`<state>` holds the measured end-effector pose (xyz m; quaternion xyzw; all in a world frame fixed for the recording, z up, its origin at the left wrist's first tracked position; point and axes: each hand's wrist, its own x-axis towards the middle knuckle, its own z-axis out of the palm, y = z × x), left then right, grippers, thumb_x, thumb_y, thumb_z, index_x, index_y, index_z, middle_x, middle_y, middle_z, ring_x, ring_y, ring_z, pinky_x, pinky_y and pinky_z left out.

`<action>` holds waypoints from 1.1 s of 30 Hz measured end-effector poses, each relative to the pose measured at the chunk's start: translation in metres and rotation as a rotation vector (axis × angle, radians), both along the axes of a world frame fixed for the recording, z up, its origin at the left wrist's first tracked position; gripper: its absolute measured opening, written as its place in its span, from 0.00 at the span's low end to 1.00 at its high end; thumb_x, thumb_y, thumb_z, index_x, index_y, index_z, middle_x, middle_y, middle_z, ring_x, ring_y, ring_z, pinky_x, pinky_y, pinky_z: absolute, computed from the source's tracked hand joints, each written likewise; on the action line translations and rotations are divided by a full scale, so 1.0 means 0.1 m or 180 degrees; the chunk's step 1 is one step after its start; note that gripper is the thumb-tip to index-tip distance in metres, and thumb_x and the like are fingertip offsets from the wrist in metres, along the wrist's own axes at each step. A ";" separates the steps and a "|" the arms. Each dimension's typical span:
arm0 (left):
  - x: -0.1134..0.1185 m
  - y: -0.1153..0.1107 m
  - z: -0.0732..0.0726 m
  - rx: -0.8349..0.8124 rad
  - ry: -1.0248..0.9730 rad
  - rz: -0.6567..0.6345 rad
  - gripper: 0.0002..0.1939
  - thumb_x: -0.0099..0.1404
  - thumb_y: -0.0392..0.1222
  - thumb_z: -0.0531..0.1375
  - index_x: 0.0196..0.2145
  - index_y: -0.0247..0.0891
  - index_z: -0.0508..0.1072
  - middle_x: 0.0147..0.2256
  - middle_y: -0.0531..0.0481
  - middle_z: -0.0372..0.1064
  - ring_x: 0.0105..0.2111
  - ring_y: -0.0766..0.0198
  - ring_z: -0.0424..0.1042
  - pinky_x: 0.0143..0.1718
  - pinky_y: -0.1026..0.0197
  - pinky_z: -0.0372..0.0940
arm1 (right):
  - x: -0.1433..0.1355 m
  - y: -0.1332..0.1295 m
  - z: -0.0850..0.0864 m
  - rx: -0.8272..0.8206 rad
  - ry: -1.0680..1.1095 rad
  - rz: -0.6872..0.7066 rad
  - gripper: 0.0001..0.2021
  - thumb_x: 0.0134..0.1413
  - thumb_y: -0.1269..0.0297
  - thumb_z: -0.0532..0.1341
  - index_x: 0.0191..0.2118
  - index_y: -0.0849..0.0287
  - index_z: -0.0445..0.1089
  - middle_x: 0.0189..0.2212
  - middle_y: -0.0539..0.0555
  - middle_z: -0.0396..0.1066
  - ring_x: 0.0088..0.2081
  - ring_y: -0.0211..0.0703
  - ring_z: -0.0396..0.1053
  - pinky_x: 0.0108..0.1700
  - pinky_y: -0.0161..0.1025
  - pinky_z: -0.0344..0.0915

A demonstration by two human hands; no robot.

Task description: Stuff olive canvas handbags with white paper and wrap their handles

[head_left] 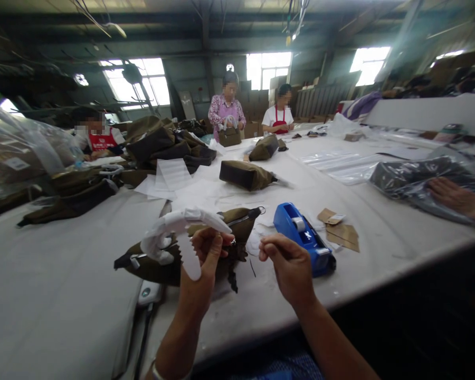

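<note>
An olive-green and dark handbag (154, 266) lies in front of me, its handles wrapped in white paper (182, 221). My left hand (206, 253) is closed at the bag's near side, thumb and fingers pinching a small shiny metal fitting (233, 241). A strip of the white wrapping hangs over that wrist. To the right, my right hand (288, 266) is held up in a pinch, apart from the bag; anything between its fingertips is too small to make out. Just behind it stands a blue tape dispenser (295, 224). Dark straps dangle from the bag.
Brown paper tags (342, 236) lie right of the dispenser. Two more bags (245, 175) (264, 148) rest farther back, near white sheets (174, 177). A bag pile (158, 142) is at left. Another person's hand (455, 195) presses a plastic-wrapped bag (419, 174). Several people work across the table.
</note>
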<state>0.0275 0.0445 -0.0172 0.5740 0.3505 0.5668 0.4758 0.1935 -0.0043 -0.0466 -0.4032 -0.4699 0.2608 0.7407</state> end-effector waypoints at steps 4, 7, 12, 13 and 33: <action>0.03 0.03 -0.02 -0.0100 -0.0098 0.0077 0.14 0.66 0.47 0.66 0.44 0.37 0.75 0.37 0.48 0.79 0.40 0.61 0.78 0.36 0.64 0.74 | -0.03 0.02 0.02 -0.0038 0.1197 0.0802 0.13 0.49 0.51 0.75 0.34 0.52 0.79 0.26 0.48 0.72 0.24 0.35 0.67 0.28 0.35 0.68; 0.03 0.04 -0.02 -0.0118 -0.0045 0.0081 0.13 0.65 0.47 0.67 0.43 0.38 0.76 0.37 0.48 0.79 0.39 0.61 0.78 0.38 0.63 0.74 | -0.03 0.04 0.00 -0.0153 0.1288 0.0912 0.13 0.47 0.51 0.75 0.36 0.51 0.80 0.28 0.49 0.73 0.25 0.35 0.67 0.31 0.36 0.69; -0.01 0.02 -0.02 0.0457 0.0761 -0.0037 0.07 0.67 0.45 0.65 0.40 0.42 0.80 0.42 0.48 0.79 0.45 0.58 0.76 0.50 0.56 0.71 | -0.04 0.07 -0.06 -0.0230 0.0489 0.0549 0.05 0.56 0.59 0.71 0.37 0.52 0.82 0.42 0.53 0.72 0.33 0.36 0.68 0.35 0.36 0.69; -0.02 0.01 -0.03 0.0620 0.0907 -0.0046 0.06 0.67 0.44 0.65 0.39 0.42 0.81 0.44 0.47 0.78 0.48 0.57 0.75 0.54 0.55 0.69 | -0.05 0.08 -0.06 -0.0277 0.0384 0.0523 0.04 0.58 0.60 0.70 0.38 0.52 0.82 0.45 0.53 0.72 0.33 0.35 0.68 0.35 0.35 0.68; -0.01 -0.02 -0.01 0.0677 0.1142 -0.0052 0.10 0.64 0.40 0.67 0.44 0.42 0.81 0.37 0.50 0.81 0.36 0.59 0.81 0.42 0.59 0.78 | -0.16 0.09 -0.06 -0.0655 0.0110 0.0217 0.04 0.54 0.63 0.70 0.36 0.54 0.79 0.31 0.51 0.78 0.31 0.40 0.73 0.34 0.36 0.71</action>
